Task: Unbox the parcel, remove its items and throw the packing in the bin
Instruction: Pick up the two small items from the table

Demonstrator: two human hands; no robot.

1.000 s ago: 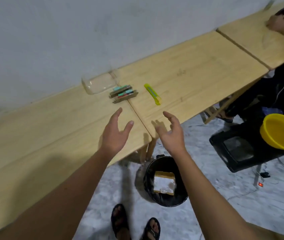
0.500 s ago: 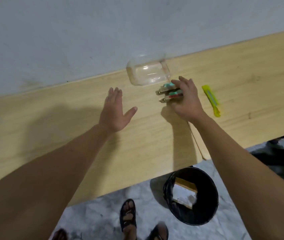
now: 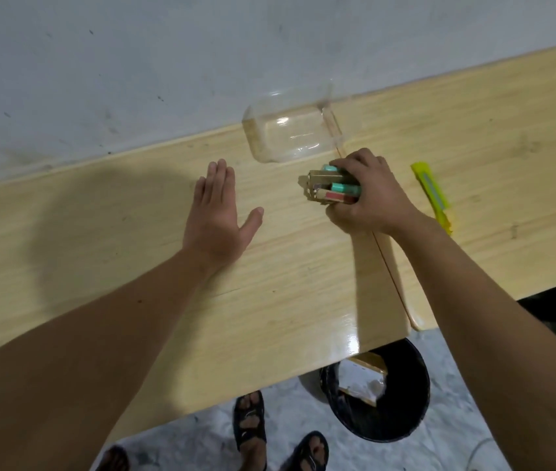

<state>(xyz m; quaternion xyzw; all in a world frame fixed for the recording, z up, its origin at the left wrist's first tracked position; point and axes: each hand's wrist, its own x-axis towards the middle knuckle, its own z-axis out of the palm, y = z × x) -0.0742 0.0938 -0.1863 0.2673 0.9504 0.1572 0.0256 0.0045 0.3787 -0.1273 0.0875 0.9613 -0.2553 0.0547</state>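
Seen from above, two bare forearms reach forward over a pale wooden table (image 3: 134,239) set against a grey wall (image 3: 134,62). The left hand (image 3: 217,215) lies flat, palm down, on the table, its fingers straight and close together and the thumb spread out to the right; it holds nothing. The right hand (image 3: 370,195) is curled around a small bundle of items (image 3: 332,188), fingers wrapped over the far side and thumb tucked under the near side, gripping the bundle just above or on the table surface; which of the two cannot be told.

The bundle looks like several slim stick-shaped pieces stacked together, with tan ends pointing left, teal bands and one red band showing between the fingers. It sits right of the table's centre, close to the seam where two tabletops meet.

Just beyond the bundle, against the wall, stands a clear plastic container (image 3: 290,130) with rounded corners; it looks empty. To the right of the right hand lies a yellow utility knife (image 3: 434,195), flat on the table, angled from far left to near right.

Below the near edge of the table, on a mottled grey floor (image 3: 456,368), stands a round black bin (image 3: 402,392). Inside it sits a brown cardboard box (image 3: 361,379) with white packing showing at its open top. Two feet in dark sandals (image 3: 249,419) stand left of the bin.
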